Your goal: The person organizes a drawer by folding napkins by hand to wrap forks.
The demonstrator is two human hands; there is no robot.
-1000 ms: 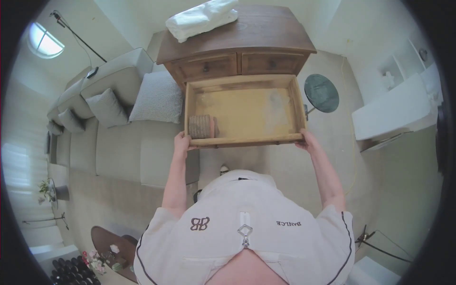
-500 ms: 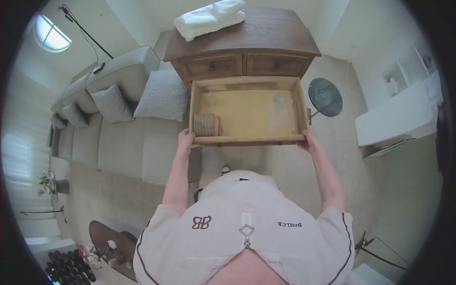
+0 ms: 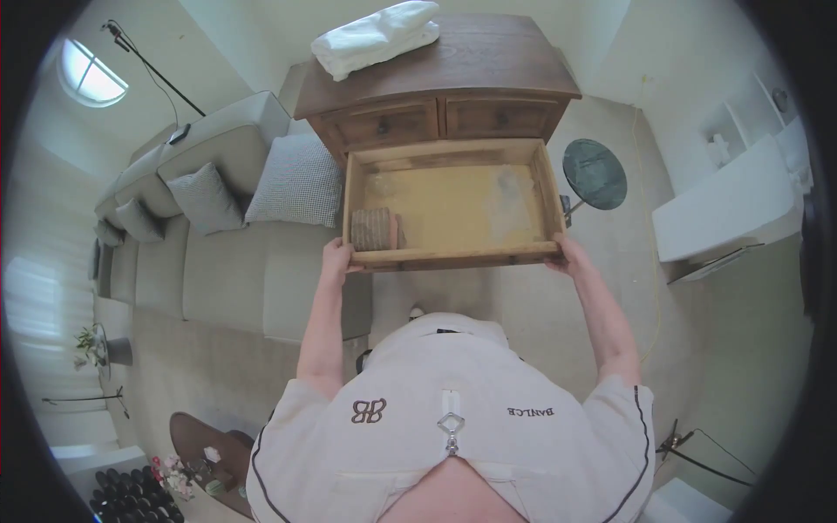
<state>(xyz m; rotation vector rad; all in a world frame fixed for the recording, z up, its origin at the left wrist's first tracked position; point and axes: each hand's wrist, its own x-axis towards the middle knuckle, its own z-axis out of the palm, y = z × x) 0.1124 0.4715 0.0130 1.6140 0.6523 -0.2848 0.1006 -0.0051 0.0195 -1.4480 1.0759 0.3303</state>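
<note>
A wide wooden drawer (image 3: 453, 258) is pulled far out of a dark brown dresser (image 3: 488, 57). My left hand (image 3: 338, 256) grips its front left corner, and my right hand (image 3: 568, 256) is closed round the front right corner. Inside, at the near left, lies a ribbed grey-brown bundle (image 3: 371, 228) with a pinkish strip along its right side. The rest of the drawer's pale yellow bottom shows a whitish patch at the right. Two smaller drawers above are closed. A folded white cloth (image 3: 375, 39) rests on the dresser top at the left.
A long beige sofa (image 3: 222, 270) with checked cushions runs along the left. Close to the dresser's right side stands a small round dark side table (image 3: 595, 174). Farther right is a white cabinet (image 3: 728, 209). A brown table (image 3: 209, 453) with flowers is at the lower left.
The view has shifted slightly, so the dresser sits a little farther left. Both hands keep their hold on the drawer, which stays pulled out.
</note>
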